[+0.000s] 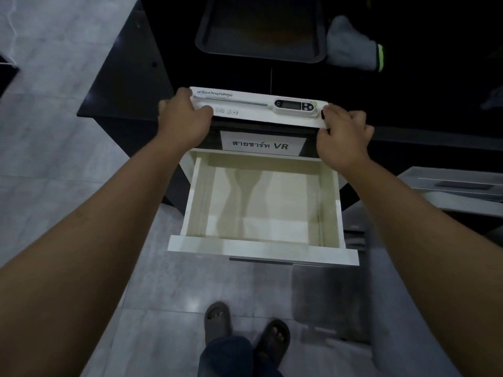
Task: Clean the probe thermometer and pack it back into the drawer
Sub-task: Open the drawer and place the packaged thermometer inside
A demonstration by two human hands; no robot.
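Note:
A white probe thermometer with a small dark display lies in its white printed pack, its thin metal probe pointing left. Both hands hold the pack at the front edge of the dark counter, above an open drawer. My left hand grips the pack's left end and my right hand grips its right end. The white drawer is pulled out below with nothing inside. A paper label with printed text sits on the cabinet front just above the drawer.
A dark baking tray rests on the black counter behind the pack. A grey cloth with a green edge lies to its right. A white unit stands at the right. My sandalled feet stand on the grey tiled floor.

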